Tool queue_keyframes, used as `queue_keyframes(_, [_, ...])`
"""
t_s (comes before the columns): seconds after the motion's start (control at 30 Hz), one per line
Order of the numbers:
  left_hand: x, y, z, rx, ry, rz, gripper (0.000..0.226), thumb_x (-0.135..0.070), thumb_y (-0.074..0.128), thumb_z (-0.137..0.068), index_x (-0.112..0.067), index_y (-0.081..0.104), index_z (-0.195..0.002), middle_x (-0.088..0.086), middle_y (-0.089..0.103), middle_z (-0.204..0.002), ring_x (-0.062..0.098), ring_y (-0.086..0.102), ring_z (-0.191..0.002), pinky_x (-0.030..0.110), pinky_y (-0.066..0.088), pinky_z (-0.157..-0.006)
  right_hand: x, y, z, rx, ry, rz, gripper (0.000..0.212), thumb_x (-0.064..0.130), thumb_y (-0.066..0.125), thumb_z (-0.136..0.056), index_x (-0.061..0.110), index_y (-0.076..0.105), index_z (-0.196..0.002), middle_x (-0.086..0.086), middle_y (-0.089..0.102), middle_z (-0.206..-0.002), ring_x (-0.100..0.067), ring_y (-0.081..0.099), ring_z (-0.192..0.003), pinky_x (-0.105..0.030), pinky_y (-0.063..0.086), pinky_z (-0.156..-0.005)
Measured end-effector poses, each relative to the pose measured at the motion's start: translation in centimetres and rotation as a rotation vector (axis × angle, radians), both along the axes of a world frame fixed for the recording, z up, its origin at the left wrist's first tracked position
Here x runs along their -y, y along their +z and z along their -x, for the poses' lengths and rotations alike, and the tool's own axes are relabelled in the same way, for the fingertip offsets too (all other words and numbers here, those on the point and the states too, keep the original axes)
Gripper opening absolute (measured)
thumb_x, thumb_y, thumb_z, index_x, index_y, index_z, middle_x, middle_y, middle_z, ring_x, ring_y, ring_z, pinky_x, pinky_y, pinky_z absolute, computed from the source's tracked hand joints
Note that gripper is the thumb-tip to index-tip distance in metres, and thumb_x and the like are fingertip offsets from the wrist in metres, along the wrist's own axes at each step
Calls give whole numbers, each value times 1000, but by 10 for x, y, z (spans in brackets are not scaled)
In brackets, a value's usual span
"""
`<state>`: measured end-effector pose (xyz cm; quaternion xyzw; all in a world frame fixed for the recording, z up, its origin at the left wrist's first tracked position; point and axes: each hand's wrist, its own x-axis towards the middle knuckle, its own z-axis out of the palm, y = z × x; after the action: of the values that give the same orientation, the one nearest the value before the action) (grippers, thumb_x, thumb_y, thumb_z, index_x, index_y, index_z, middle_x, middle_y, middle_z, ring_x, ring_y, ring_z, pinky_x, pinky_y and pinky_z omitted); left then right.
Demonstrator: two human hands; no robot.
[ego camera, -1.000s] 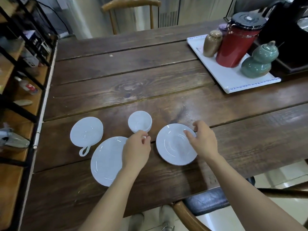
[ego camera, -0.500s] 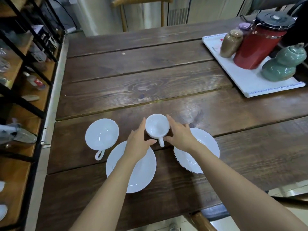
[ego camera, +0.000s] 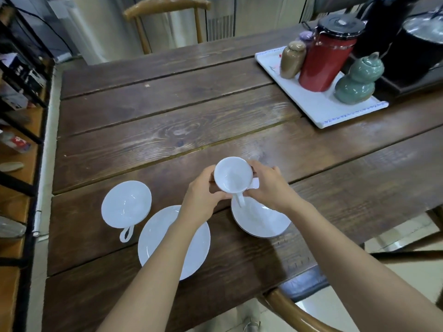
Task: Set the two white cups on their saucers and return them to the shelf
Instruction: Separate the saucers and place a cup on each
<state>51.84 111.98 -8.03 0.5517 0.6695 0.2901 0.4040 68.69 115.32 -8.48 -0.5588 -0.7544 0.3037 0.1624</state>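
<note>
A small white cup (ego camera: 232,174) is lifted off the table, held between my left hand (ego camera: 202,196) and my right hand (ego camera: 268,185), its handle pointing toward me. It hangs just above the far edge of the right saucer (ego camera: 261,220), which my right wrist partly covers. A second white cup (ego camera: 126,204) with its handle toward me stands on the table at the left. Next to it lies the left saucer (ego camera: 163,240), partly hidden under my left forearm.
A white tray (ego camera: 309,104) at the far right carries a red jar (ego camera: 323,61), a brown jar (ego camera: 291,59) and a green gourd pot (ego camera: 357,80). A black-framed wooden shelf (ego camera: 21,130) runs along the left. Chairs stand at the far side (ego camera: 165,10) and near me (ego camera: 297,310).
Both hands closed around the small cup and raised it from the table, bringing it over the right saucer. The camera view shifted a little.
</note>
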Motion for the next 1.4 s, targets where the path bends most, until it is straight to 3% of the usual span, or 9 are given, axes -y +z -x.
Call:
queue_keyframes(0.1, [2,1,-20,-11,-88,15,64,-14,75,-76,-24,45,-132,-4,56,-129,5,44,-102,25,37,-83,13,5,-24,-11,-58,14,57,21,72,-73,19,49,-125,5,62,-111,-18,54,-110,-31,27,-95])
queue_keyframes(0.23, [9,-3,-41,7,-165,38,63,-16,76,-76,-22,46,-131,-2,57,-127,7,46,-101,26,36,-81,26,3,-48,18,-100,48,57,19,75,-69,13,51,-121,-4,64,-111,-23,55,-109,-40,37,-100])
queue_keyframes(0.47, [19,-14,-54,-28,-199,93,68,-20,75,-76,-24,41,-135,1,54,-135,20,49,-122,34,41,-95,41,-12,-60,97,-108,82,60,21,72,-73,14,45,-126,-4,65,-114,-22,56,-111,-32,26,-87])
queue_keyframes(0.6, [22,-20,-55,-90,-219,120,69,-23,74,-77,-25,38,-136,1,53,-136,20,50,-122,37,43,-97,42,-19,-62,103,-108,105,60,21,71,-70,13,47,-124,-5,67,-111,-24,59,-108,-39,36,-98])
queue_keyframes(0.77, [24,-23,-57,-142,-237,117,69,-26,72,-79,-25,36,-138,1,52,-138,21,50,-123,38,44,-94,45,-22,-65,101,-99,132,66,19,70,-72,13,42,-131,-8,63,-118,-26,57,-111,-44,38,-100])
queue_keyframes(0.87, [24,-20,-52,-180,-275,99,67,-27,71,-79,-29,36,-137,-2,50,-138,22,49,-124,40,44,-95,43,-16,-69,185,-82,139,66,11,64,-75,16,37,-136,-5,58,-128,-26,51,-119,-40,33,-100])
queue_keyframes(1.0, [25,-9,-30,-246,-248,2,71,-38,66,-82,-28,31,-143,-4,35,-150,20,38,-134,37,37,-101,38,3,-68,232,-182,63,66,4,52,-77,16,33,-139,-7,58,-125,-25,48,-120,-31,18,-87])
queue_keyframes(1.17, [37,5,19,-321,-120,-26,76,-43,61,-85,-27,21,-148,-2,25,-156,20,28,-141,39,31,-110,36,19,-24,152,-95,-9,64,22,60,-84,19,31,-141,-4,54,-134,-20,45,-127,-31,20,-96])
queue_keyframes(1.4, [71,10,110,-363,62,35,75,-44,59,-87,-23,22,-148,-1,29,-155,20,28,-141,39,30,-110,30,12,80,147,147,10,80,38,65,-81,18,24,-147,-4,43,-146,-21,40,-135,-45,25,-111])
